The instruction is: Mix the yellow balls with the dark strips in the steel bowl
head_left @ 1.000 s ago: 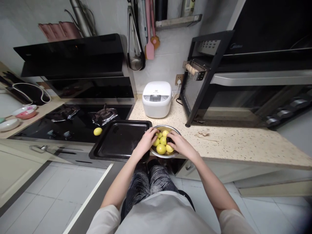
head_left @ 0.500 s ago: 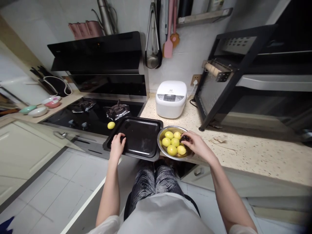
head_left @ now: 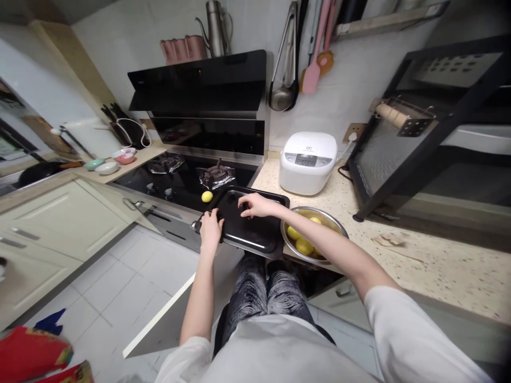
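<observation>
My left hand (head_left: pixel 211 230) is at the left edge of a black baking tray (head_left: pixel 259 236), fingers curled over its rim. Over the tray's middle is my right hand (head_left: pixel 255 206), closed on a small dark object (head_left: pixel 245 209) whose kind I cannot make out. A steel bowl (head_left: pixel 341 226) of yellow lemons (head_left: pixel 304 246) stands right of the tray, partly hidden under my right forearm. One lone lemon (head_left: pixel 206 197) lies by the tray's far left corner, on the edge of the black gas stove (head_left: pixel 186 183).
Behind the bowl stands a white rice cooker (head_left: pixel 307 167). A black rack (head_left: pixel 379 138) rises on the right of the speckled counter (head_left: pixel 419 266). Small bowls (head_left: pixel 107 168) sit left of the stove. Below my left arm, a cabinet door (head_left: pixel 159 319) stands out.
My right hand has moved left from the lemon bowl to above the tray, carrying the small dark object. My left hand stays at the tray's left edge. The view has turned left.
</observation>
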`<control>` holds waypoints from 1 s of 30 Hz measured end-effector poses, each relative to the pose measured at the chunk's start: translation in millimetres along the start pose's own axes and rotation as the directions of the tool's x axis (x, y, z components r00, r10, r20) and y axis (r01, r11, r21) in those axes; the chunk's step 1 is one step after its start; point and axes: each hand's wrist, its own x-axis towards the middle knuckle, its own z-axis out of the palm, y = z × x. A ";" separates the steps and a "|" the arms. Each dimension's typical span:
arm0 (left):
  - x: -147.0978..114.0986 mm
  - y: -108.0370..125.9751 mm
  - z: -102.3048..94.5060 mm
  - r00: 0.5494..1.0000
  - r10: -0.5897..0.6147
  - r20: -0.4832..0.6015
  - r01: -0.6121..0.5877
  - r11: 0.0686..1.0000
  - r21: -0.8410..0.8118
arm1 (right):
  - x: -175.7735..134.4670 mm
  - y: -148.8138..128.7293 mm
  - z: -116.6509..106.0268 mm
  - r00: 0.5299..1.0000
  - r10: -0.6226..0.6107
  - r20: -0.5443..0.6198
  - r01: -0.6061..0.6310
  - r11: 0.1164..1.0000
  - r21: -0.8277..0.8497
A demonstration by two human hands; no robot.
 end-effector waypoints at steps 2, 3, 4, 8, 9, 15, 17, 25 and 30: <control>-2.8 2.1 0.6 1.000 0.000 -0.027 0.001 1.000 0.026 | 35.4 -8.5 11.1 0.998 0.045 0.047 -0.045 0.999 -0.004; -4.2 3.1 0.9 0.999 -0.001 -0.039 0.002 1.000 0.028 | 50.8 -11.6 16.8 0.995 0.073 0.066 -0.073 0.997 -0.013; -5.5 3.8 1.2 0.999 -0.001 -0.049 0.002 1.000 0.026 | 64.6 -13.9 22.2 0.991 0.106 0.085 -0.104 0.994 -0.025; -9.0 5.4 1.9 0.997 0.015 -0.082 -0.014 1.000 0.013 | 104.4 -17.5 38.6 0.969 0.198 0.144 -0.189 0.979 -0.076; -9.4 5.6 1.9 0.995 0.016 -0.099 -0.015 1.000 0.014 | 110.7 -17.4 41.1 0.968 0.204 0.148 -0.193 0.978 -0.084; -7.8 6.8 2.0 0.981 0.128 -0.144 -0.127 0.992 0.014 | 122.0 -11.7 46.1 0.979 0.155 0.135 -0.140 0.983 -0.116; -5.5 7.5 1.9 0.977 0.195 -0.082 -0.196 0.981 0.003 | 118.1 -8.0 43.2 0.987 0.111 0.118 -0.098 0.988 -0.117; 7.4 13.8 2.7 0.957 0.282 0.066 -0.286 0.955 0.073 | 65.0 9.8 -5.2 0.995 -0.090 -0.049 0.083 0.990 -0.118; 7.9 15.4 5.0 0.959 0.277 0.065 -0.282 0.955 0.088 | -32.4 48.7 -40.9 0.974 -0.116 -0.196 0.091 0.987 -0.132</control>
